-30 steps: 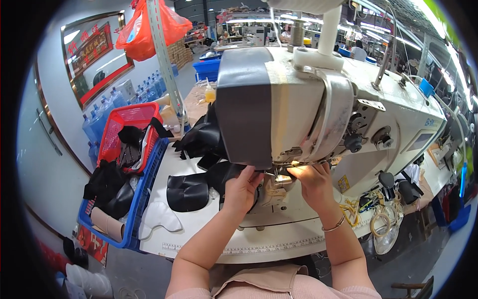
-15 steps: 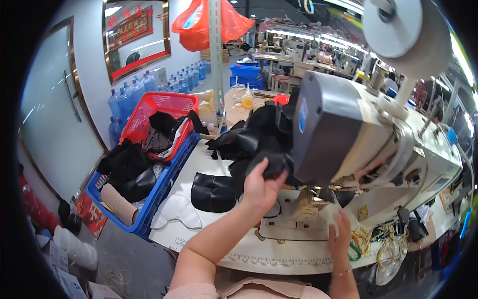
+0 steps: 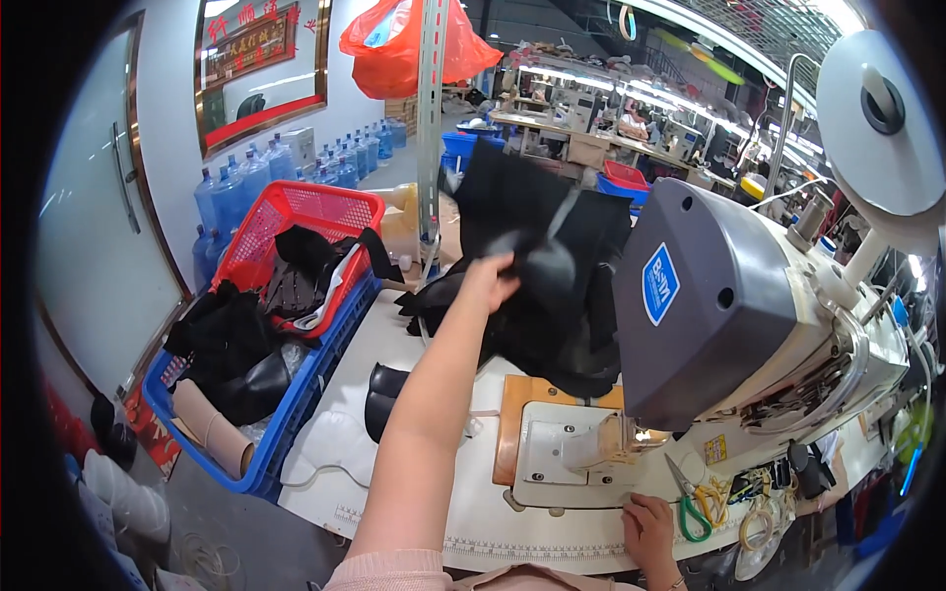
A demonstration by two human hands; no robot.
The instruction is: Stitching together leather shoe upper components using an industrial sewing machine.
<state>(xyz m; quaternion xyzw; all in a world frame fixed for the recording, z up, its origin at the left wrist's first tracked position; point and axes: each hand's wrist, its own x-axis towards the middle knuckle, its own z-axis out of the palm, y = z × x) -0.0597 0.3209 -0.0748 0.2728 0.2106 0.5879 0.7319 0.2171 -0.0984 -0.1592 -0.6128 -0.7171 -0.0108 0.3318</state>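
Note:
My left hand [image 3: 490,284] reaches far over the table, its fingers closed on a black leather piece [image 3: 547,271] that is raised and blurred by motion. The piece hangs over a heap of black pieces [image 3: 586,355], and their borders are hard to tell apart. A shiny black shaped piece [image 3: 382,402] lies partly behind my left forearm, next to a white shaped piece [image 3: 330,448]. My right hand [image 3: 650,532] rests at the table's near edge, fingers loosely bent with nothing seen in them. Close by lie scissors [image 3: 694,512] with green handles.
A sewing machine [image 3: 714,305] with a large thread cone [image 3: 882,118] stands on the right. Left of the table, a blue crate [image 3: 266,458] and a red basket [image 3: 340,207] hold black pieces. A metal post [image 3: 430,148] rises behind, with an orange bag [image 3: 414,54] hanging there.
My left hand has moved away from me, lifting the black piece above the heap. My right hand has come from beside the needle area down to the near edge. The view has shifted.

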